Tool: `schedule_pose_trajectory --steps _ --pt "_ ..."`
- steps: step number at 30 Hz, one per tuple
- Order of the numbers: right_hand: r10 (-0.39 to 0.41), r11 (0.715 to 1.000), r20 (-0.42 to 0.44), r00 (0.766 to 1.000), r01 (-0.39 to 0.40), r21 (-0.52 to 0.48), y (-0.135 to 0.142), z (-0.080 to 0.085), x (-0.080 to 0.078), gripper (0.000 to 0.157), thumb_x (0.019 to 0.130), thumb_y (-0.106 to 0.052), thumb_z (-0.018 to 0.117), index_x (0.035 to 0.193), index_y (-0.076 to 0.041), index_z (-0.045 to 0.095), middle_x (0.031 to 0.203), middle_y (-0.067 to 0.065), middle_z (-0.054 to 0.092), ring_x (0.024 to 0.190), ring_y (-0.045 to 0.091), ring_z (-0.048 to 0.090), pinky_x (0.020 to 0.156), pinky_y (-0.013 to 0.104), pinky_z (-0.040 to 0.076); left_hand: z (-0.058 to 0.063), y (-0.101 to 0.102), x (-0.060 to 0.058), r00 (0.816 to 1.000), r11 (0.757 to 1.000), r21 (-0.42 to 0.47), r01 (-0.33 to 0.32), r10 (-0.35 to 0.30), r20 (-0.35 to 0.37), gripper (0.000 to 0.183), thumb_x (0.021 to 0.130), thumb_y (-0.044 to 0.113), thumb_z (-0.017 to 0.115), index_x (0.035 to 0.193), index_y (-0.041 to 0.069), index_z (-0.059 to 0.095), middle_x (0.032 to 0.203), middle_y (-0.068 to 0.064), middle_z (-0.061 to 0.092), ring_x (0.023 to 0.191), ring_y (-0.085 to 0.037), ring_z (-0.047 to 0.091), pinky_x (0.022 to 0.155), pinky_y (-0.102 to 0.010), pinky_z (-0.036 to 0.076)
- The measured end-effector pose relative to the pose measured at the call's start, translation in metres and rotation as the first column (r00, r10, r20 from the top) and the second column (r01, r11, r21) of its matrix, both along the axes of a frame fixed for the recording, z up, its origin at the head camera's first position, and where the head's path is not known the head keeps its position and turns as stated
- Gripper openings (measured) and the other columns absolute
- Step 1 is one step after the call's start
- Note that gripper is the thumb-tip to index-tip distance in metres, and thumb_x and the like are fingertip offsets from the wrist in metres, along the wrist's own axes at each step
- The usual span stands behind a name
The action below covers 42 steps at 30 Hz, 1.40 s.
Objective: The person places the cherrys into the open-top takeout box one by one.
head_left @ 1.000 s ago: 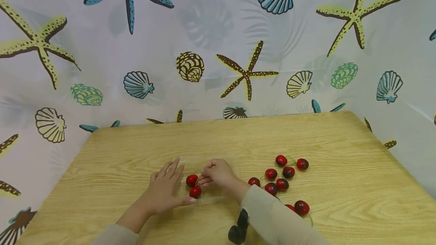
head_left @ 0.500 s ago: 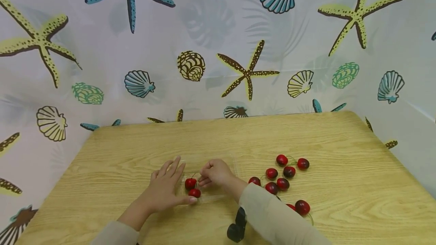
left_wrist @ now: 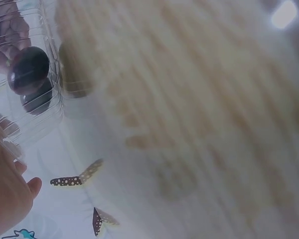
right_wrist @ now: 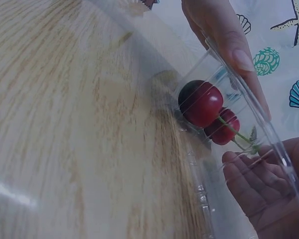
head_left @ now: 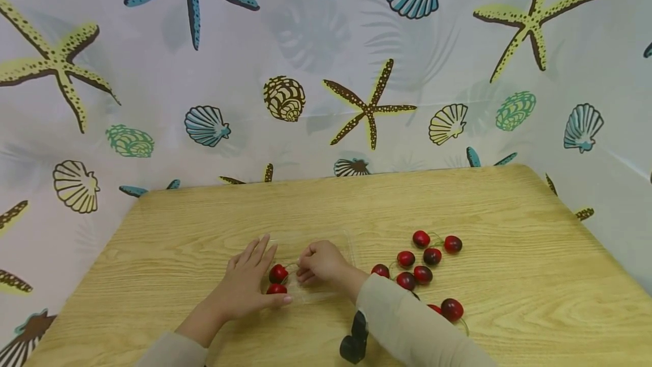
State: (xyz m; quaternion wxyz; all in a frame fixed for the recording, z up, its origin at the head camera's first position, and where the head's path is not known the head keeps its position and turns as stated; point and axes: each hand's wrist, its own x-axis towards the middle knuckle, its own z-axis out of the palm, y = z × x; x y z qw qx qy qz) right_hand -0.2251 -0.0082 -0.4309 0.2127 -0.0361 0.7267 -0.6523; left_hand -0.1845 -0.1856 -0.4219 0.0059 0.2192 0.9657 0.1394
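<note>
The spread left hand (head_left: 247,287) rests at the side of a clear tray (right_wrist: 283,155), two cherries (head_left: 278,274) inside beside it, while the right hand (head_left: 323,264) pinches their stems (right_wrist: 234,128)

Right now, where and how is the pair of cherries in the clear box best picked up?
Probably by the thin stems, coming from the right: they point that way, toward the right hand, which seems to pinch them. The round, glossy cherries offer less to pinch, and the left hand crowds the left end of the box.
</note>
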Motion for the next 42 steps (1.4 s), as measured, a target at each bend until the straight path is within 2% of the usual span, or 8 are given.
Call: schedule_pose_trajectory --steps 9,16,24,31,42 --pt "0.011 1.000 -0.038 0.999 -0.011 0.002 0.003 0.006 0.002 0.007 0.083 0.002 0.051 0.082 0.008 0.055 0.070 0.017 0.060 0.064 0.028 0.061 0.058 0.034 0.050 -0.001 0.000 -0.001 1.000 1.000 0.008 -0.005 0.005 0.000 0.102 0.066 0.072 0.047 0.136 0.001 0.023 0.143 -0.012 0.004 0.128 -0.032 0.002 0.091 -0.059 0.014" --pt "0.028 0.999 -0.057 0.998 -0.027 0.025 0.011 0.010 0.002 0.009 0.084 0.000 0.051 0.082 0.008 0.056 0.070 0.015 0.061 0.063 0.023 0.061 0.059 0.034 0.050 -0.001 0.001 -0.001 1.000 1.000 0.014 -0.007 0.007 0.025 0.101 0.067 0.069 0.049 0.137 0.002 0.020 0.144 -0.010 0.002 0.129 -0.029 -0.001 0.091 -0.059 0.013" --pt "0.043 0.998 -0.073 0.996 -0.039 0.058 0.023 0.021 0.005 0.017 0.085 -0.003 0.051 0.089 0.012 0.057 0.073 0.015 0.061 0.065 0.024 0.062 0.061 0.034 0.050 0.000 0.002 -0.001 0.999 1.000 0.014 -0.016 0.015 0.044 0.099 0.068 0.066 0.053 0.137 0.003 0.020 0.144 -0.010 0.001 0.129 -0.030 -0.001 0.091 -0.059 0.012" --pt "0.058 0.998 -0.078 0.995 -0.057 0.015 0.033 0.035 0.009 0.018 0.085 -0.005 0.050 0.091 0.012 0.056 0.075 0.016 0.061 0.069 0.026 0.062 0.060 0.033 0.050 -0.001 0.001 -0.002 1.000 1.000 0.016 -0.012 0.011 0.028 0.100 0.067 0.067 0.052 0.136 0.002 0.022 0.143 -0.011 0.003 0.128 -0.031 0.001 0.091 -0.058 0.012" --pt "0.073 0.997 -0.077 0.994 -0.076 -0.026 0.053 0.048 0.017 0.018 0.087 -0.007 0.050 0.094 0.009 0.055 0.082 0.017 0.061 0.074 0.027 0.062 0.063 0.034 0.049 -0.001 0.003 -0.001 1.000 1.000 0.024 -0.014 0.013 0.025 0.100 0.067 0.067 0.052 0.136 0.002 0.022 0.143 -0.011 0.003 0.128 -0.033 0.002 0.092 -0.057 0.011"
